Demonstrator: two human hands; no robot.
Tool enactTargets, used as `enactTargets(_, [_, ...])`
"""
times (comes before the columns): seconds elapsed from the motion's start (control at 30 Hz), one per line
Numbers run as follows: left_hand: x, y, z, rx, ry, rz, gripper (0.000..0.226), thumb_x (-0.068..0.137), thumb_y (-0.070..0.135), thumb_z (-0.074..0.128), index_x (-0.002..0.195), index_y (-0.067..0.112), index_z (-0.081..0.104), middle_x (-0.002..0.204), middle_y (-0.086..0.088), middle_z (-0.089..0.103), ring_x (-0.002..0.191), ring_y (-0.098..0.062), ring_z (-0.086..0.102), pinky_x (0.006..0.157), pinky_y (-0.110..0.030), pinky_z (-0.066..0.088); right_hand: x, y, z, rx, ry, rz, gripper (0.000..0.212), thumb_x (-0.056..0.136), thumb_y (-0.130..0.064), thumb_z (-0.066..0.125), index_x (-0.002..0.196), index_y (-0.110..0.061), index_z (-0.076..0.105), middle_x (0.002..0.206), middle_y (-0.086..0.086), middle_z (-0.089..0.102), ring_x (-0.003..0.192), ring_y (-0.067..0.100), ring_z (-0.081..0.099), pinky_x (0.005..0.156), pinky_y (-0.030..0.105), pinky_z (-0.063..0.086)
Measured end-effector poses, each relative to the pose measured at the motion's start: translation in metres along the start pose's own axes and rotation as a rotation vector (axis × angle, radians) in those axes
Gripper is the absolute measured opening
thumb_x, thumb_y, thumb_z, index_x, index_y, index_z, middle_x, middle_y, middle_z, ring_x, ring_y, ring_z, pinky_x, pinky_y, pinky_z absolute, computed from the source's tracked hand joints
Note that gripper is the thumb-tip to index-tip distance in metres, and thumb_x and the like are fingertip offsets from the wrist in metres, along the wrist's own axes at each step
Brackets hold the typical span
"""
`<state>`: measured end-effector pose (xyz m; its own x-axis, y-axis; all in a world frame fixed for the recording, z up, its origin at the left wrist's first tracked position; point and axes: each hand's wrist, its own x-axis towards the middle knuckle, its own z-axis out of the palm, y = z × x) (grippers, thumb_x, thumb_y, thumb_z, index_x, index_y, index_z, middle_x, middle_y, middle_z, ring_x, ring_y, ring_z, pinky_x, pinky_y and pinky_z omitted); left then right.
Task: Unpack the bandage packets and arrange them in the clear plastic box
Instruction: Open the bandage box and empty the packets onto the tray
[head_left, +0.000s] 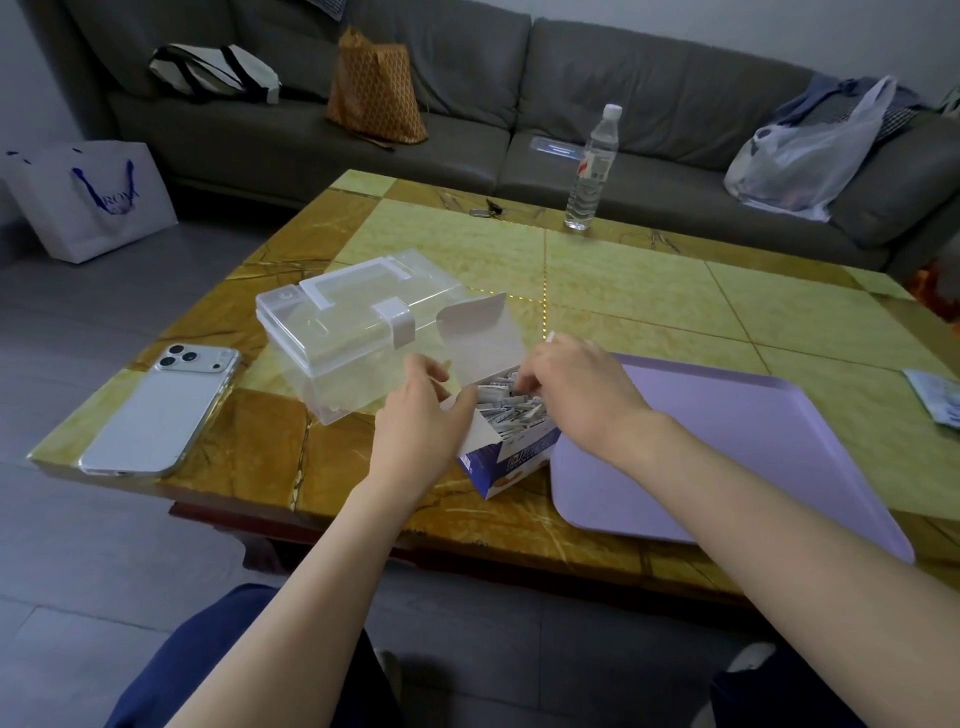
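Dark blue trouser legs (218, 670) lie lowest, and above them we see our two bare forearms reach to the table (623, 270). Our left hand (415, 415) grips the near left edge of the opened carton (511, 465), thumb against its side flap. Our right hand (576, 395) has its fingers curled down among the bandage packets (514, 410) that fill the carton, pinching a few. The carton's lid flap stands upright just beyond both hands. We find the clear plastic box (337, 338) just beyond and left of our left hand, close beside that flap, its lid latched down. A white phone (156, 410) lies face down well left of our left hand. A lilac tray (727, 441) lies beneath and right of our right wrist, just beside the carton. A water bottle (592, 166) stands upright well beyond our right hand
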<state>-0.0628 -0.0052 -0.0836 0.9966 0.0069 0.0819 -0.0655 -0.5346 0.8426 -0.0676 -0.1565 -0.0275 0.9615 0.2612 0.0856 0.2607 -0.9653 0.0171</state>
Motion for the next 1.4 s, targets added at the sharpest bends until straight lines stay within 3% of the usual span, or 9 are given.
enactTargets(0.23, [0.003, 0.002, 0.005, -0.074, 0.058, -0.053, 0.017, 0.085, 0.036, 0.058, 0.086, 0.020, 0.065, 0.075, 0.006, 0.064, 0.074, -0.015, 0.062, 0.071, -0.041, 0.055, 0.008, 0.003, -0.004, 0.107, -0.187, 0.019, 0.021, 0.091, -0.031, 0.057, 0.077, -0.021, 0.069, 0.071, -0.004, 0.059, 0.070, 0.017, 0.054, 0.059, 0.028, 0.039])
enactTargets(0.43, [0.011, 0.009, 0.006, -0.060, 0.087, -0.054, 0.018, 0.082, 0.036, 0.061, 0.065, 0.033, 0.057, 0.067, 0.013, 0.062, 0.073, -0.013, 0.061, 0.082, -0.048, 0.050, 0.014, 0.000, -0.003, -0.017, -0.187, -0.017, 0.025, 0.086, 0.001, 0.052, 0.066, -0.012, 0.054, 0.079, 0.004, 0.047, 0.063, 0.023, 0.041, 0.093, 0.039, 0.043])
enactTargets(0.53, [0.014, 0.011, 0.008, -0.050, 0.093, -0.038, 0.018, 0.083, 0.035, 0.061, 0.065, 0.033, 0.058, 0.068, 0.013, 0.062, 0.073, -0.012, 0.060, 0.084, -0.046, 0.049, 0.016, 0.001, -0.006, -0.051, -0.222, -0.040, 0.033, 0.087, -0.005, 0.055, 0.057, -0.014, 0.042, 0.071, 0.003, 0.043, 0.066, 0.026, 0.043, 0.072, 0.034, 0.043])
enactTargets(0.67, [0.015, 0.015, 0.011, -0.049, 0.113, 0.064, 0.016, 0.086, 0.029, 0.061, 0.071, 0.024, 0.063, 0.070, 0.014, 0.062, 0.069, -0.015, 0.058, 0.074, -0.033, 0.047, 0.015, 0.007, 0.001, -0.162, -0.149, -0.086, 0.018, 0.093, -0.007, 0.049, 0.079, -0.013, 0.060, 0.082, 0.003, 0.042, 0.071, 0.025, 0.046, 0.070, 0.032, 0.034])
enactTargets(0.9, [0.022, 0.032, 0.014, -0.040, 0.257, 0.293, 0.014, 0.086, 0.023, 0.064, 0.072, 0.021, 0.062, 0.068, 0.015, 0.057, 0.084, -0.021, 0.054, 0.080, -0.046, 0.044, 0.005, 0.030, 0.003, 0.209, 0.075, 0.054, 0.013, 0.099, -0.020, 0.042, 0.097, -0.009, 0.048, 0.092, 0.003, 0.049, 0.078, 0.027, 0.053, 0.067, 0.039, 0.044])
enactTargets(1.03, [0.022, 0.046, 0.024, -0.043, 0.309, 0.360, 0.012, 0.085, 0.019, 0.065, 0.074, 0.014, 0.065, 0.065, 0.024, 0.044, 0.079, -0.016, 0.047, 0.076, -0.041, 0.043, -0.005, 0.047, -0.004, 0.359, 0.234, 0.128, 0.010, 0.098, -0.022, 0.044, 0.096, -0.013, 0.045, 0.081, 0.002, 0.054, 0.069, 0.024, 0.053, 0.057, 0.031, 0.036])
enactTargets(1.17, [0.023, 0.056, 0.041, -0.055, 0.270, 0.459, 0.011, 0.082, 0.012, 0.067, 0.072, 0.009, 0.065, 0.065, 0.026, 0.042, 0.080, -0.013, 0.044, 0.075, -0.037, 0.040, -0.011, 0.067, -0.009, 0.508, 0.274, 0.179, 0.011, 0.091, -0.011, 0.058, 0.101, -0.010, 0.054, 0.095, 0.008, 0.066, 0.085, 0.025, 0.061, 0.069, 0.039, 0.049])
enactTargets(1.3, [0.030, 0.073, 0.054, -0.052, 0.242, 0.492, 0.009, 0.079, 0.010, 0.068, 0.072, 0.009, 0.065, 0.066, 0.027, 0.040, 0.082, -0.022, 0.051, 0.075, -0.038, 0.042, -0.014, 0.085, -0.009, 0.565, 0.271, 0.230, 0.012, 0.080, -0.017, 0.070, 0.088, -0.017, 0.061, 0.087, 0.002, 0.067, 0.082, 0.022, 0.060, 0.068, 0.039, 0.048])
enactTargets(1.4, [0.039, 0.085, 0.063, -0.032, 0.215, 0.514, 0.009, 0.080, 0.010, 0.067, 0.072, 0.010, 0.065, 0.064, 0.025, 0.041, 0.081, -0.010, 0.042, 0.075, -0.042, 0.043, -0.015, 0.097, -0.011, 0.587, 0.326, 0.249, 0.006, 0.081, -0.019, 0.070, 0.083, -0.019, 0.065, 0.080, -0.001, 0.067, 0.077, 0.018, 0.060, 0.066, 0.036, 0.048])
